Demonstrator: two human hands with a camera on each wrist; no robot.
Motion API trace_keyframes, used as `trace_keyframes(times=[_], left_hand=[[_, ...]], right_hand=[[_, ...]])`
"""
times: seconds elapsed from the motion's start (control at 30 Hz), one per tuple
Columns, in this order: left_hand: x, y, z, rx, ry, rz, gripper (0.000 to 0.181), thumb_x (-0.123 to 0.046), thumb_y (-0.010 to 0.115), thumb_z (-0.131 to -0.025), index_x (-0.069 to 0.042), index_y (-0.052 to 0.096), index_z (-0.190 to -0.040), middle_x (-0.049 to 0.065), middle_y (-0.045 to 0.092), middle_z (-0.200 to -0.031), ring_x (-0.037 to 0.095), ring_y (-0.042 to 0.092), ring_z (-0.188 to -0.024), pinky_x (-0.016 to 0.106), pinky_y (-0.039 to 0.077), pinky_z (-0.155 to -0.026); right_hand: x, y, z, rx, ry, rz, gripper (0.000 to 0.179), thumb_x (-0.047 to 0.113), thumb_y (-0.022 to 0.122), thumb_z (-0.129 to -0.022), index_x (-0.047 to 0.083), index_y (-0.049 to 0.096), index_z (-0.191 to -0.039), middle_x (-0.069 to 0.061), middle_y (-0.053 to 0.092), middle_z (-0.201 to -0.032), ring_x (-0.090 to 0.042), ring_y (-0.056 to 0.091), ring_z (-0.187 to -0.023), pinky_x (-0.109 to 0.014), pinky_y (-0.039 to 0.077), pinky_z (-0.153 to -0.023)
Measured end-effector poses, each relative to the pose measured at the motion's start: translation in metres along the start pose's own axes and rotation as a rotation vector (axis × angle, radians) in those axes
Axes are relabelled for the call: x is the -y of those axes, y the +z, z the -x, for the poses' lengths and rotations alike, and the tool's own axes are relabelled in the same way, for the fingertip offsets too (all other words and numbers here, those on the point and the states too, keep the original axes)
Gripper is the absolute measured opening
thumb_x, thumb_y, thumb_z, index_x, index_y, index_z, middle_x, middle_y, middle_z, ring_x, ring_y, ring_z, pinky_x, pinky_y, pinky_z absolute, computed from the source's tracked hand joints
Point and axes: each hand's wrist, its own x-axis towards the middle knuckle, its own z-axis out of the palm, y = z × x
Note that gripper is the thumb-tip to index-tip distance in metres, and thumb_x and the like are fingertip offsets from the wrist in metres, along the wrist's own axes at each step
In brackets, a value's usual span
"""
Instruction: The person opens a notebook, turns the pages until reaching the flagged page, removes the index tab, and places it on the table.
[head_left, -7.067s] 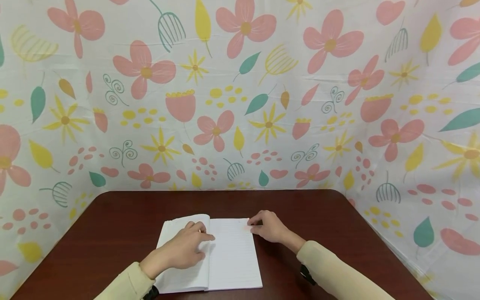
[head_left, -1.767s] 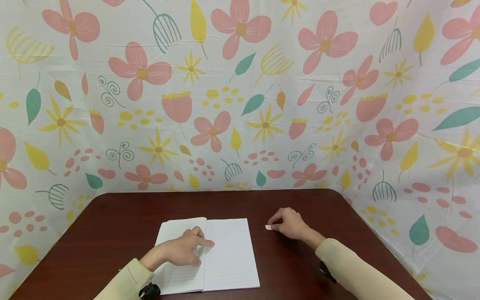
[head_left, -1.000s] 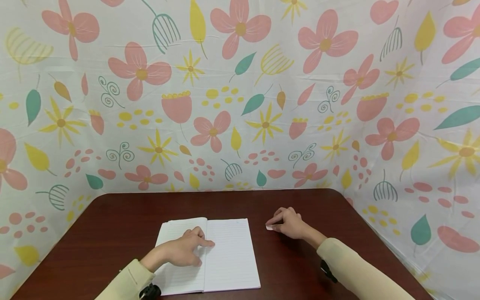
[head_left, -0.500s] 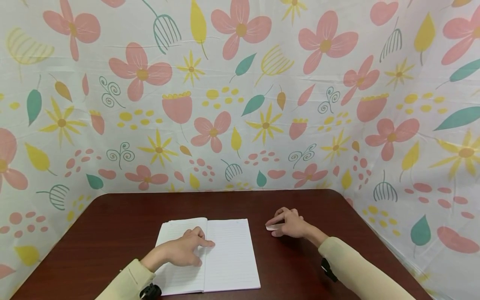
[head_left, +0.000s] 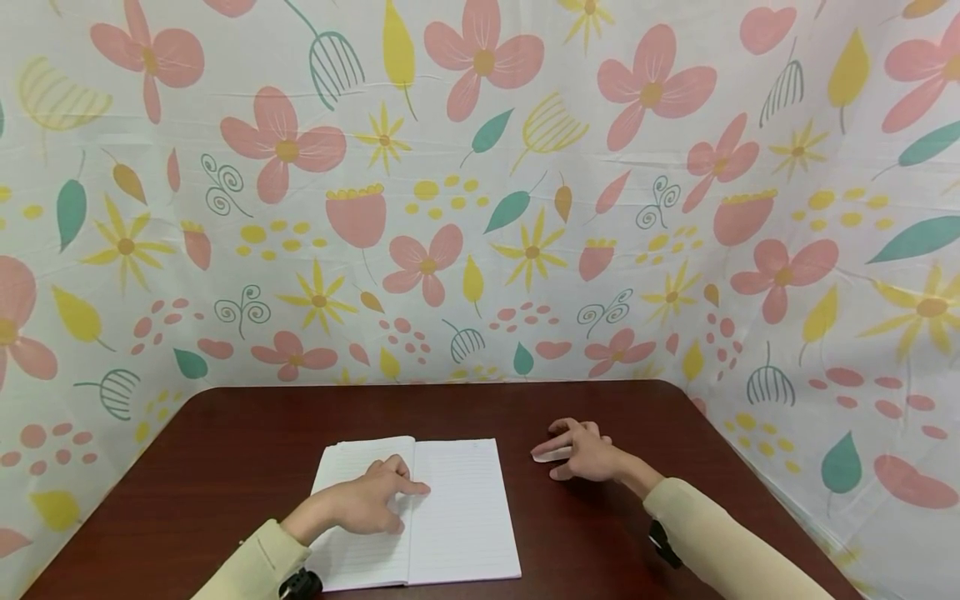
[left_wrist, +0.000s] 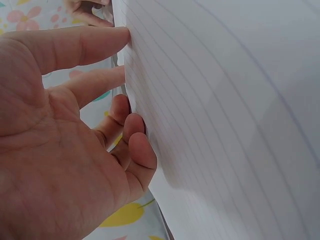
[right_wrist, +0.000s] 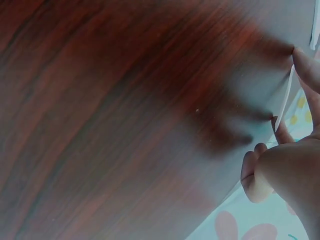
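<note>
An open lined notebook (head_left: 468, 521) lies on the dark wooden table. My left hand (head_left: 362, 505) rests across its left page, index finger reaching over the spine onto the right page. In the left wrist view the thumb and index of this hand (left_wrist: 65, 135) touch the lined paper, while the other fingers are bent and hold nothing. To the right of the notebook, my right hand (head_left: 590, 454) is spread low over the table. A small, thin white slip (head_left: 555, 455) lies under its fingers, the thumb apart from it. The slip's edge (right_wrist: 284, 102) shows between the fingers in the right wrist view.
The reddish-brown table (head_left: 420, 408) has rounded far corners. A white cloth curtain (head_left: 480, 200) printed with flowers and leaves surrounds it at the back and sides. Both sleeves are cream, with black straps (head_left: 300, 583) at the wrists.
My right hand moved from the notebook's top right corner out onto the table with the white slip. Its thumb has since parted from the slip. The left hand stays on the page.
</note>
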Motion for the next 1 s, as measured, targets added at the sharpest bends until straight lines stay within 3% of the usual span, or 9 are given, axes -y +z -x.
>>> trace_keyframes(times=[0.17, 0.3, 0.53, 0.67, 0.77, 0.93, 1.0], left_hand=[[0.037, 0.011, -0.015, -0.003, 0.029, -0.001, 0.065, -0.018, 0.078, -0.084, -0.032, 0.066, -0.146, -0.005, 0.038, -0.115, 0.020, 0.034, -0.100, 0.032, 0.039, -0.081], [0.041, 0.012, -0.017, -0.011, 0.041, -0.004, 0.065, -0.019, 0.080, -0.083, -0.030, 0.066, -0.146, -0.006, 0.037, -0.114, 0.019, 0.033, -0.099, 0.031, 0.039, -0.080], [0.020, 0.007, -0.009, -0.029, 0.030, -0.020, 0.062, -0.016, 0.077, -0.085, -0.025, 0.067, -0.146, -0.005, 0.037, -0.113, 0.018, 0.033, -0.098, 0.030, 0.037, -0.080], [-0.019, -0.003, 0.004, -0.031, -0.003, -0.006, 0.060, -0.009, 0.076, -0.084, -0.014, 0.068, -0.144, -0.001, 0.039, -0.113, 0.021, 0.033, -0.098, 0.033, 0.037, -0.083], [-0.051, -0.013, 0.017, -0.068, -0.026, -0.009, 0.056, -0.008, 0.076, -0.088, -0.005, 0.066, -0.142, 0.002, 0.041, -0.116, 0.024, 0.035, -0.100, 0.039, 0.039, -0.087], [-0.053, -0.017, 0.029, -0.214, -0.029, -0.043, 0.050, -0.016, 0.075, -0.096, -0.002, 0.064, -0.143, 0.007, 0.049, -0.126, 0.028, 0.043, -0.107, 0.051, 0.041, -0.091], [-0.049, -0.019, 0.036, -0.295, -0.026, -0.080, 0.050, -0.018, 0.074, -0.098, -0.001, 0.063, -0.144, 0.012, 0.051, -0.130, 0.033, 0.047, -0.112, 0.056, 0.043, -0.092]], right_hand=[[-0.002, 0.000, 0.003, 0.022, -0.010, 0.007, 0.036, 0.006, 0.082, -0.086, 0.020, 0.083, -0.119, -0.022, 0.041, -0.155, -0.054, 0.016, -0.142, -0.076, 0.012, -0.100], [-0.003, 0.001, 0.003, 0.024, -0.028, 0.026, 0.037, 0.005, 0.081, -0.086, 0.021, 0.083, -0.120, -0.023, 0.042, -0.155, -0.055, 0.018, -0.141, -0.076, 0.014, -0.098], [-0.008, 0.001, 0.005, 0.015, -0.014, -0.002, 0.038, 0.005, 0.082, -0.086, 0.022, 0.083, -0.121, -0.022, 0.041, -0.156, -0.056, 0.016, -0.143, -0.078, 0.011, -0.099], [-0.007, 0.000, 0.009, -0.003, 0.003, -0.052, 0.041, 0.007, 0.084, -0.083, 0.020, 0.082, -0.122, -0.023, 0.041, -0.155, -0.056, 0.017, -0.141, -0.081, 0.013, -0.099], [-0.006, -0.003, 0.012, -0.018, 0.005, -0.092, 0.046, 0.010, 0.085, -0.082, 0.014, 0.078, -0.128, -0.026, 0.040, -0.155, -0.058, 0.018, -0.141, -0.080, 0.020, -0.101], [-0.004, -0.010, 0.020, -0.064, -0.008, -0.107, 0.061, 0.019, 0.086, -0.085, 0.007, 0.067, -0.142, -0.029, 0.037, -0.154, -0.057, 0.023, -0.140, -0.074, 0.031, -0.103], [0.001, -0.013, 0.025, -0.117, -0.026, -0.037, 0.067, 0.026, 0.086, -0.085, 0.007, 0.063, -0.145, -0.029, 0.038, -0.154, -0.056, 0.028, -0.138, -0.076, 0.030, -0.102]])
